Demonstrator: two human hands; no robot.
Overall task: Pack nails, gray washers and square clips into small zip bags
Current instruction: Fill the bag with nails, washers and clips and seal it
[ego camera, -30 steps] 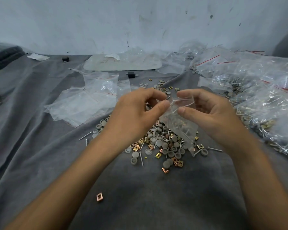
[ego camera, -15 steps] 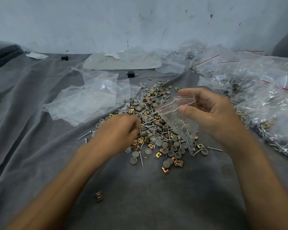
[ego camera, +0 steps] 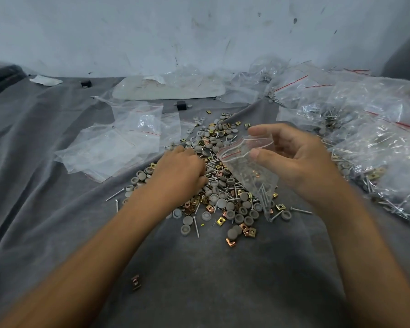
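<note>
Centre of the frame: mixed pile [ego camera: 223,185] of nails, gray washers and square clips spread on gray cloth [ego camera: 199,280]. Left hand [ego camera: 180,171] palm down on the left edge of the pile, fingers curled into the pieces; cannot tell whether anything is pinched underneath. Right hand [ego camera: 298,159] raised just right of centre, thumb and forefinger pinching the rim of a small zip bag [ego camera: 246,169] with a red seal line, mouth held open toward the left. Bag hanging down over the pile, several nails [ego camera: 264,197] gathered in its lower corner. Left of centre: flat empty zip bags [ego camera: 118,145]. Right side of the frame: heap of filled bags [ego camera: 365,138]. Lower left of centre: one lone square clip [ego camera: 136,282] on the cloth, well apart from the pile.
</note>
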